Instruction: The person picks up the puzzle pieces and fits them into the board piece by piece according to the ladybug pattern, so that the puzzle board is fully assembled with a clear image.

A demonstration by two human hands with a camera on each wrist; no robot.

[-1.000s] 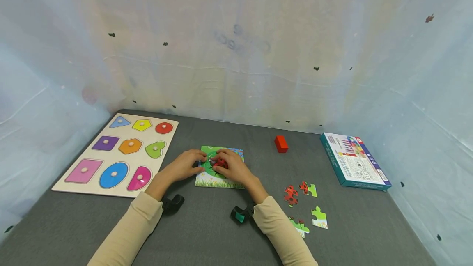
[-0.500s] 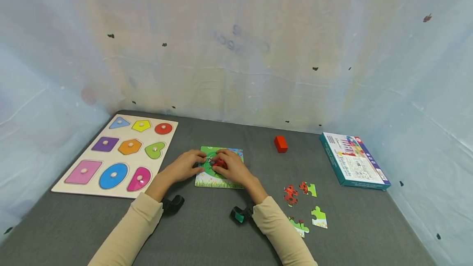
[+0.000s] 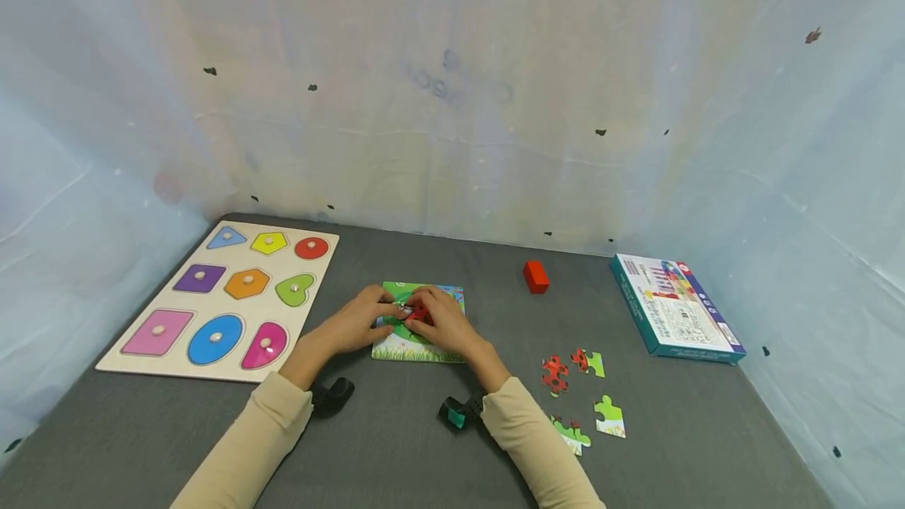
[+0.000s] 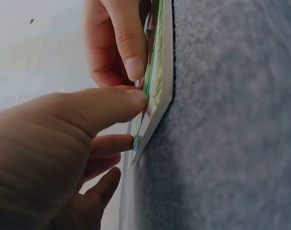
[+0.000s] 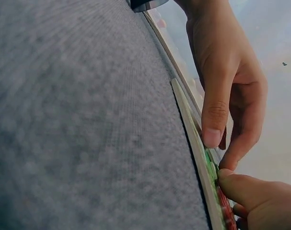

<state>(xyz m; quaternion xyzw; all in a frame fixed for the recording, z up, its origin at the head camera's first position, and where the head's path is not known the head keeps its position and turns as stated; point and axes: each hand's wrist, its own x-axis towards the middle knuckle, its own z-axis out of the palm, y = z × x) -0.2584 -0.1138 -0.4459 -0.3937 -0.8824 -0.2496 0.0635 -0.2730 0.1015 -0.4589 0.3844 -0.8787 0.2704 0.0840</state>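
Note:
A square jigsaw board [image 3: 417,353] with a green grass and flower picture lies flat on the grey table, between both hands. On its middle shows a red and black ladybird puzzle piece [image 3: 419,313], partly hidden by fingers. From the right, my right hand [image 3: 450,325] pinches this piece between thumb and fingers. My left hand [image 3: 356,323] comes from the left, its fingers reaching over the board with the tips at the piece's left side. In the left wrist view the left thumb [image 4: 128,101] touches the board's picture side, just below the right thumb [image 4: 134,64].
Several loose puzzle pieces [image 3: 555,375] lie to the right, near the right sleeve. A red block [image 3: 536,277] stands behind them, and a teal-edged box [image 3: 675,309] lies far right. A wooden knob-shape board [image 3: 265,306] fills the left side.
The left fingers have shifted slightly right, further over the board and closer to the ladybird piece. The right hand stays almost where it was; the head view drifts a little.

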